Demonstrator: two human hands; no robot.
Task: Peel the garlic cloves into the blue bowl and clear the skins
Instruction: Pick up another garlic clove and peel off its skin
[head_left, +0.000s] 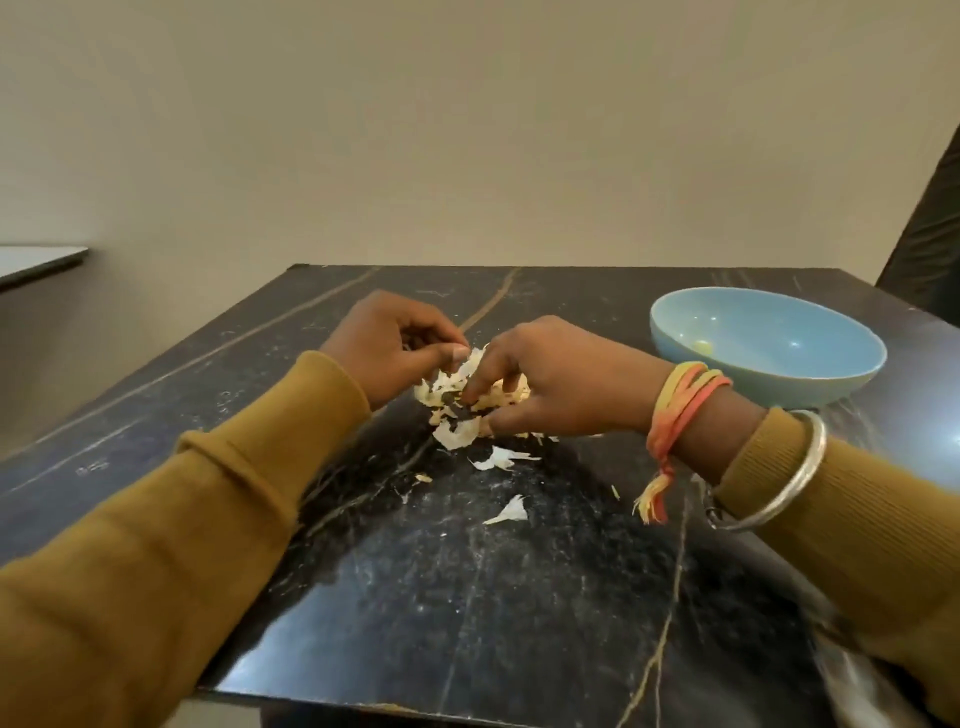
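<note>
A pile of papery white garlic skins (457, 387) lies in the middle of the black marble table (467, 597). My left hand (387, 345) pinches skins at the pile's upper left edge. My right hand (561, 384) rests over the pile's right side, fingers curled down onto the skins; whether a clove sits under them is hidden. The blue bowl (769, 348) stands to the right, behind my right wrist, with one pale peeled clove (702, 345) inside.
Loose skin scraps (508, 512) lie scattered on the table toward me. A dark chair back (930, 234) rises at the far right. A pale ledge (36, 262) juts in at the left. A plain wall stands behind the table.
</note>
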